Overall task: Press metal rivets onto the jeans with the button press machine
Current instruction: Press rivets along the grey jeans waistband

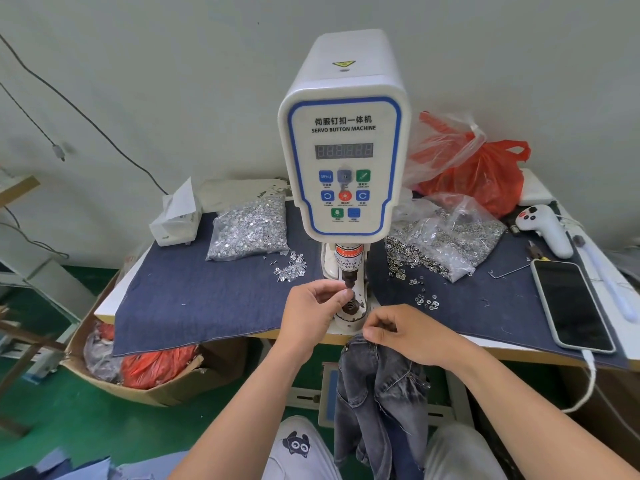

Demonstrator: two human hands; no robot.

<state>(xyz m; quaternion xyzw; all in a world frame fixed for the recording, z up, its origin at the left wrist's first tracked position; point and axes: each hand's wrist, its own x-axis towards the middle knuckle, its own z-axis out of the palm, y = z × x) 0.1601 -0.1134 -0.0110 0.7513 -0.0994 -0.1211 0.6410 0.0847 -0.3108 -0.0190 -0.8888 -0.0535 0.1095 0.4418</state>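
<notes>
The person sits at the near edge of the table, facing the button press machine (pixel 343 147). The left hand (pixel 311 306) is raised to the gap between the upper punch and the lower die (pixel 349 306), its thumb and fingers curled together at the tip as though pinching a small rivet part — the part itself is too small to make out. The right hand (pixel 398 332) sits just right of the die with its fingers curled onto the top edge of the jeans (pixel 381 393), which hang off the near edge of the table down between the person's knees.

The denim is soft and limp, so it will sag and fold wherever it is not supported; holding it close to the spot to be riveted, as the right hand does, looks like the sound place to grip, keeping that patch flat over the die. The rivets are tiny, light and slick — easy to drop, best held by fingertips.

An open bag of rivet posts (pixel 249 230) lies to the far left of the machine, a bag of rivet caps (pixel 446 237) to the right, with loose pieces spilled on the blue cloth (pixel 194 299). A phone (pixel 571 306) lies at the right.
</notes>
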